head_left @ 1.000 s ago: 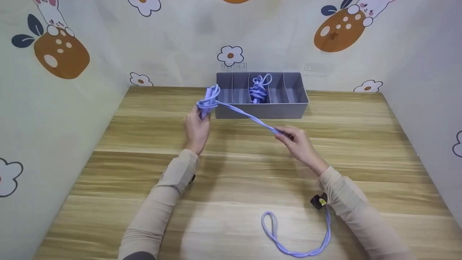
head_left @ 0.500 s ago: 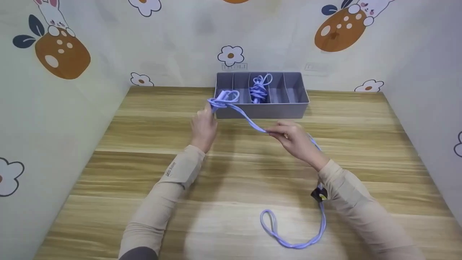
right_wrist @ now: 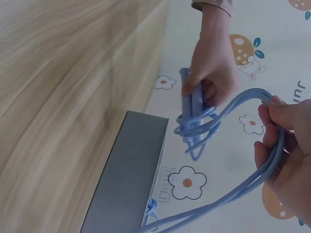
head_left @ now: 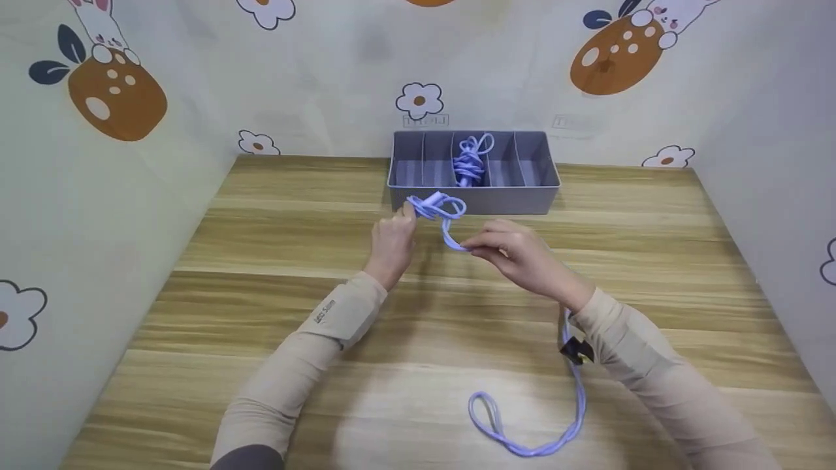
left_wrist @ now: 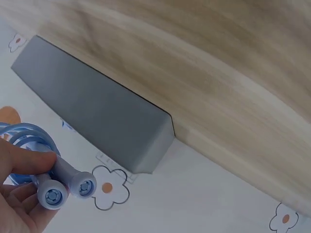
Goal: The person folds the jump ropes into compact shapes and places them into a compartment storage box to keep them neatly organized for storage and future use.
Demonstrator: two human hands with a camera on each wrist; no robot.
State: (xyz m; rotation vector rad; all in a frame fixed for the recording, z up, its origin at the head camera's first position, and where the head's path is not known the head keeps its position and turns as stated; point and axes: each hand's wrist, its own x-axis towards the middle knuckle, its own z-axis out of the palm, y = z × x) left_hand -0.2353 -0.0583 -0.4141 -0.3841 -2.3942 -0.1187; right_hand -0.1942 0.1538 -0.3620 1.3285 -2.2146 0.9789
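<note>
In the head view, my left hand [head_left: 390,245] grips both handles of a light-blue jump rope [head_left: 431,199] in front of the grey box. The left wrist view shows the two handle ends [left_wrist: 52,196] side by side under the thumb. Turns of cord wrap round the handles [right_wrist: 186,104] in the right wrist view. My right hand [head_left: 516,254] pinches the doubled cord a short way to the right, and the cord curves between the hands. Its free end trails down past the right wrist and lies on the table as a loop [head_left: 539,450].
A grey box [head_left: 470,200] with several compartments stands against the back wall. A second wound jump rope [head_left: 469,163] lies in its middle compartment. Patterned walls enclose the wooden table [head_left: 261,313] at the back and sides.
My left hand has moved right and nearer, bringing the wound handles from the box's left side to its front. The right hand has shifted slightly left, and the cord between them has shortened and slackened.
</note>
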